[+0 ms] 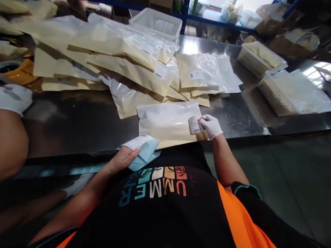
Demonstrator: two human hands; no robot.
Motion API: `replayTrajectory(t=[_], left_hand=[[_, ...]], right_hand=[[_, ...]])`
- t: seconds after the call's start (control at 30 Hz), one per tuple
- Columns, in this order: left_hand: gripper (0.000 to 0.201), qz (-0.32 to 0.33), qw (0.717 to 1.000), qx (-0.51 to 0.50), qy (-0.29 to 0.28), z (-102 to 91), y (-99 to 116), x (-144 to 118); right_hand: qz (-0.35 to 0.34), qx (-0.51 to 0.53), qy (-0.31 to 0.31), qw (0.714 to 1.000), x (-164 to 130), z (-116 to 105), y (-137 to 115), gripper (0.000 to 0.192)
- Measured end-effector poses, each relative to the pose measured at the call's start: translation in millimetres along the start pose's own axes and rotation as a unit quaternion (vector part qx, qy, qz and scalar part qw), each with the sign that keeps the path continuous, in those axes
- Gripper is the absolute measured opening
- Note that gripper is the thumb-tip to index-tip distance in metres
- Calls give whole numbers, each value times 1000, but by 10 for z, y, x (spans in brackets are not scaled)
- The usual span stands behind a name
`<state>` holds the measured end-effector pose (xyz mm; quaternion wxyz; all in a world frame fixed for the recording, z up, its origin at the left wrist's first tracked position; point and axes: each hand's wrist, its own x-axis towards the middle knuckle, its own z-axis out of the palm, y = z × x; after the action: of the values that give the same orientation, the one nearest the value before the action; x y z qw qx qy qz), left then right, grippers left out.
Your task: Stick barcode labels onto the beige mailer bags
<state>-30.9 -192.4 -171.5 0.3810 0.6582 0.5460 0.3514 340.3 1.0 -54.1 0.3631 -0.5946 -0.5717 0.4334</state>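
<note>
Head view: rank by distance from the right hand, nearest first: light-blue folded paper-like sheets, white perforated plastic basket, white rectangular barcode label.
From the right hand:
1. White rectangular barcode label: at its fingertips.
2. Light-blue folded paper-like sheets: off to the left, in the left hand.
3. White perforated plastic basket: farthest, at the back and to the left.

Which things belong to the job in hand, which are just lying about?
In the job:
label, pinched by the right hand
pale bag beneath it
light-blue sheets, in the left hand
probably the piled bags, some labelled

Apparently just lying about:
white crate behind
baskets at right
orange item at left
</note>
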Motion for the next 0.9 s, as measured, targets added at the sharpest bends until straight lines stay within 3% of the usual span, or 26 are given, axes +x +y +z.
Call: replayTrajectory(t=[0.27, 0.9], left_hand=[[55, 3, 999, -33, 36, -12, 86, -2], [55, 42, 997, -24, 52, 17, 136, 36]], right_hand=[[42, 3, 42, 998, 173, 17, 108, 28], [25, -147, 102, 984, 304, 135, 336, 17]])
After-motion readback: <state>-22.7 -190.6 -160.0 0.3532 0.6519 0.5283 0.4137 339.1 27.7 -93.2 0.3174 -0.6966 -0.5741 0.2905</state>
